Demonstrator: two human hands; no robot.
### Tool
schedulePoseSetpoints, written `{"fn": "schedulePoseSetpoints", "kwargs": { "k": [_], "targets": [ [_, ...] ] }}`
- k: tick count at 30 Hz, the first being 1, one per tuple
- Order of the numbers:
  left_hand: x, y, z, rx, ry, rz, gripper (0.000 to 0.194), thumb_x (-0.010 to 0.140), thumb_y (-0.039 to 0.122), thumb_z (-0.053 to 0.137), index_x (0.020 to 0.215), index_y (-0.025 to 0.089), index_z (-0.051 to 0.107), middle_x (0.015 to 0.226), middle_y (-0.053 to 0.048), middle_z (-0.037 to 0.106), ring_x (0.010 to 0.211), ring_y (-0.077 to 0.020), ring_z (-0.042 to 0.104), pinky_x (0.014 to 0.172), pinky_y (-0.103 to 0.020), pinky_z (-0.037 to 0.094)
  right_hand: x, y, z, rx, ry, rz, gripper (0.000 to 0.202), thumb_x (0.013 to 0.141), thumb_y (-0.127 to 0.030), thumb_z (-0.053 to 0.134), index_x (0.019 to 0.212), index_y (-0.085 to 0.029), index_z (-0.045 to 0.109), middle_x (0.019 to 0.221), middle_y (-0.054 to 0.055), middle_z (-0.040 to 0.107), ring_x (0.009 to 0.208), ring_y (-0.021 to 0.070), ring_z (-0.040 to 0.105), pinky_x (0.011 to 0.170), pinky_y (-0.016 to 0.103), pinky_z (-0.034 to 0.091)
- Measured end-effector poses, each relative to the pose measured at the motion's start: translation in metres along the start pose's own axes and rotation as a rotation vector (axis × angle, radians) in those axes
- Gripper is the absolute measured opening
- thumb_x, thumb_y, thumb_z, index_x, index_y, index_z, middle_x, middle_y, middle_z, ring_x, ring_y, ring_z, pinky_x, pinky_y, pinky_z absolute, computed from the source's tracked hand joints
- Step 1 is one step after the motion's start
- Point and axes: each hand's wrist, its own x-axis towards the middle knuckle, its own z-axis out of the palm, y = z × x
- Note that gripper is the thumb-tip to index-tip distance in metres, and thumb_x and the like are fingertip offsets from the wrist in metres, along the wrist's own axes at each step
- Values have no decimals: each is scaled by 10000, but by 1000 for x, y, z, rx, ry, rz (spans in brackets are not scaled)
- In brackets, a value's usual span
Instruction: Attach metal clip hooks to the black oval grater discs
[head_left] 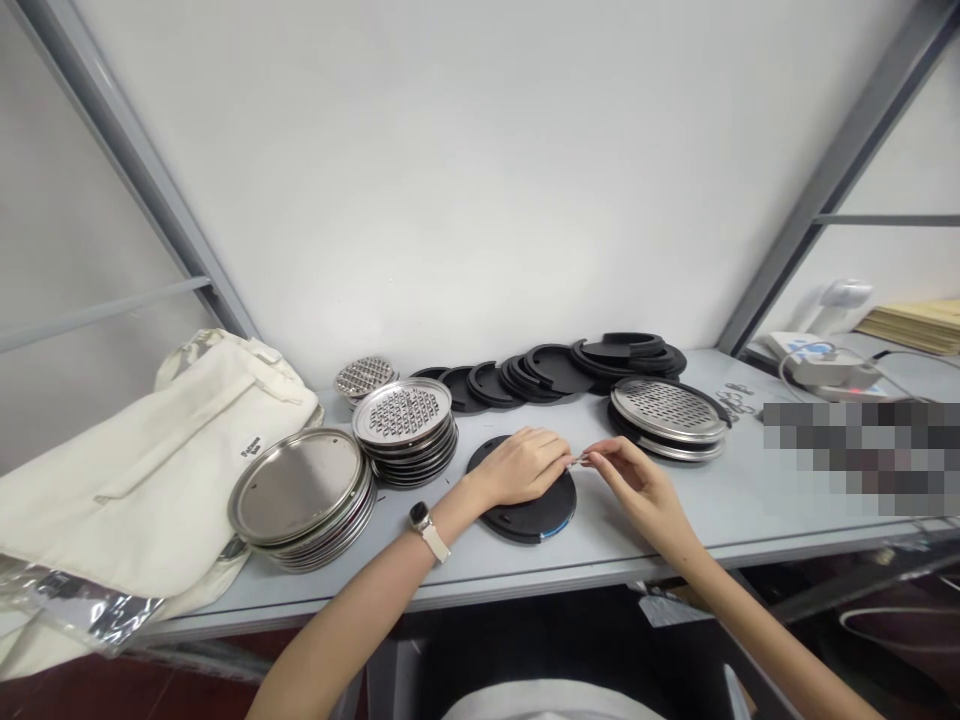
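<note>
The black disc (pixel 532 516) is partly covered by the left hand (pixel 527 464). Near its two o'clock edge, a small metal piece (pixel 577 461) is pinched by the right hand (pixel 639 488). Grater discs (pixel 403 414) are stacked at ten o'clock, plain metal discs (pixel 300 486) at nine.

Soft light makes the white wall (pixel 480 180) bright. The flat metal plates (pixel 300 487) shine, and the clear plastic (pixel 120 607) glares. It is dark under the table (pixel 609 540). The sides look stretched, big squares (pixel 862 455) hide one spot, and the tiny piece (pixel 577 461) is fuzzy.
</note>
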Motion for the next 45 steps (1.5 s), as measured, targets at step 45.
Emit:
{"fn": "schedulePoseSetpoints", "kwargs": {
  "k": [45],
  "targets": [
    [-2, 2, 0, 83, -69, -217, 179, 820, 336, 555, 778, 196, 451, 769, -6, 563, 707, -183, 552, 608, -299, 383, 25, 21, 18, 8, -154, 139, 395, 800, -544, 603, 802, -157, 684, 744, 65, 691, 675, 181, 602, 635, 288, 471]
  ]
}}
